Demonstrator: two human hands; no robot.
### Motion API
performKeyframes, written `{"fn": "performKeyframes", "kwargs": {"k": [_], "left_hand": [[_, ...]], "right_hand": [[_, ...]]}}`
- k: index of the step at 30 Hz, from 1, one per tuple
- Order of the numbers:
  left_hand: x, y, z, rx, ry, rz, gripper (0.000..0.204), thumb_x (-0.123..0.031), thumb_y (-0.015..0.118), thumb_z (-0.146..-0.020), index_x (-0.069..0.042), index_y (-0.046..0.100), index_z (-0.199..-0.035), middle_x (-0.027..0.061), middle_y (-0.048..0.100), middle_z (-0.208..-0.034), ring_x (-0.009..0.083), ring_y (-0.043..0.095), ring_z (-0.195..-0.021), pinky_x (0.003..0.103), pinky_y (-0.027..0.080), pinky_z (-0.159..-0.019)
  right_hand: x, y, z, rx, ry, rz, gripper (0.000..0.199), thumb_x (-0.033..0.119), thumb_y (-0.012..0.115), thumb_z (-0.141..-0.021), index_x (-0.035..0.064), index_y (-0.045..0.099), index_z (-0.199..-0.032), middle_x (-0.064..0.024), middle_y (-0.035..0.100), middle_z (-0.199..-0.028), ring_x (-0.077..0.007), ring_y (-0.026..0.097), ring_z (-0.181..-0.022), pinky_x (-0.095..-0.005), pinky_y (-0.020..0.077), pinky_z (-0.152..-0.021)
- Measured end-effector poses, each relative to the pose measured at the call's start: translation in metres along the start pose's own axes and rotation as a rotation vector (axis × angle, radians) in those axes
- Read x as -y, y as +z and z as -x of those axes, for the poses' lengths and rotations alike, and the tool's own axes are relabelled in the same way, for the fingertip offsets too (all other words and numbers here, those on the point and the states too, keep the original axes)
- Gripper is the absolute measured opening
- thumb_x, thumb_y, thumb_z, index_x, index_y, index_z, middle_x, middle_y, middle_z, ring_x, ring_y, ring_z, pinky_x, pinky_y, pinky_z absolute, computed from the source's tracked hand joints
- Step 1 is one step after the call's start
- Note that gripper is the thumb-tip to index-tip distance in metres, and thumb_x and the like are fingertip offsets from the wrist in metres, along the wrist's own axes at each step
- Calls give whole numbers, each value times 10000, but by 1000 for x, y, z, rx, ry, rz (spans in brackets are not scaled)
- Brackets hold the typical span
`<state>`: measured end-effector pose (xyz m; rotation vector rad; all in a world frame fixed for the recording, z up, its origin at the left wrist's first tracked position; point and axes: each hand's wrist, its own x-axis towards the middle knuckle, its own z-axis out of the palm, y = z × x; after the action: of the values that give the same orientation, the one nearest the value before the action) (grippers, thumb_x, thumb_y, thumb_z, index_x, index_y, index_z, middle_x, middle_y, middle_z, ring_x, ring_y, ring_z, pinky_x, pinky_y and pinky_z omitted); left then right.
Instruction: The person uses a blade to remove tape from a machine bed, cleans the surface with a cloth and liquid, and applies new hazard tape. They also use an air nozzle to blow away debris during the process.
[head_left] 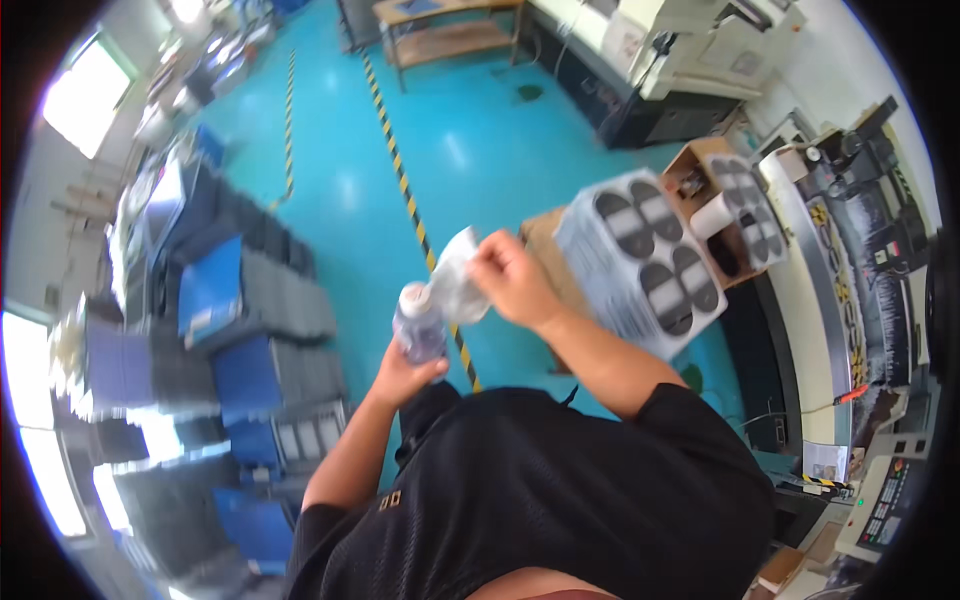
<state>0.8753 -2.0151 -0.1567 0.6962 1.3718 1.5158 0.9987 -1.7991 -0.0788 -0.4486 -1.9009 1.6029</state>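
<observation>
Above the glossy turquoise floor (340, 140), a small clear plastic bottle with a white top (422, 335) was held out in front of the person's black short-sleeved shirt (560, 480). The left hand (405, 375) was wrapped around the bottle's lower part, its thumb across the near side. Just right of the bottle, the right hand (508, 278) pinched a crumpled, thin white sheet (457, 285), bunched at the fingertips and hanging loose toward the bottle's top; whether the two touched could not be told, nor whether the sheet was cloth, paper or film.

The step in hand looked like handling the sheet beside the bottle's top. The next move seemed to call for a steady left hand and a gathered sheet, free of loose folds.

Behind the bottle ran a yellow-and-black striped floor line (395, 165). Farther right of it sat a pale wrapped pack with dark rounded shapes (640, 260), then an open brown cardboard box (735, 270) with a white cylinder (712, 217) in it. Well left of the bottle rose grey and blue stacks (265, 300).
</observation>
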Motion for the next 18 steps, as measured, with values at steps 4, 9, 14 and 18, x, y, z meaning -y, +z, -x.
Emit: {"fn": "performKeyframes", "kwargs": {"k": [4, 9, 14, 18], "left_hand": [[-43, -62, -142, 197, -64, 40, 774, -200, 920, -671, -32, 511, -1305, 85, 664, -1108, 201, 641, -1076, 367, 516, -919], [-111, -121, -346, 444, -91, 21, 700, -144, 888, -693, -20, 539, -1288, 55, 667, -1091, 162, 624, -1029, 348, 505, -930], [-154, -154, -548, 466, -94, -197, 669, -109, 898, -683, -35, 573, -1263, 45, 647, -1141, 143, 595, -1070, 344, 496, -949], [-169, -170, -728, 536, 73, -297, 709, -104, 912, -678, -40, 568, -1294, 37, 634, -1189, 148, 582, -1122, 349, 482, -989]], "right_hand": [[-50, -13, -147, 124, 14, 251, 147, 156, 662, -932, 65, 549, -957, 6, 566, -778, -73, 535, -725, -284, 459, -630], [-116, -29, -301, 240, 127, 181, 206, 209, 681, -936, 67, 532, -952, -30, 593, -755, -117, 542, -683, -319, 464, -627], [-165, -87, -443, -87, 208, 134, 201, 198, 687, -937, 71, 531, -941, -4, 549, -748, -89, 498, -682, -281, 439, -619], [-212, -159, -565, -291, 153, 226, 152, 132, 667, -944, 71, 528, -937, 24, 521, -751, -62, 470, -672, -254, 413, -602]]}}
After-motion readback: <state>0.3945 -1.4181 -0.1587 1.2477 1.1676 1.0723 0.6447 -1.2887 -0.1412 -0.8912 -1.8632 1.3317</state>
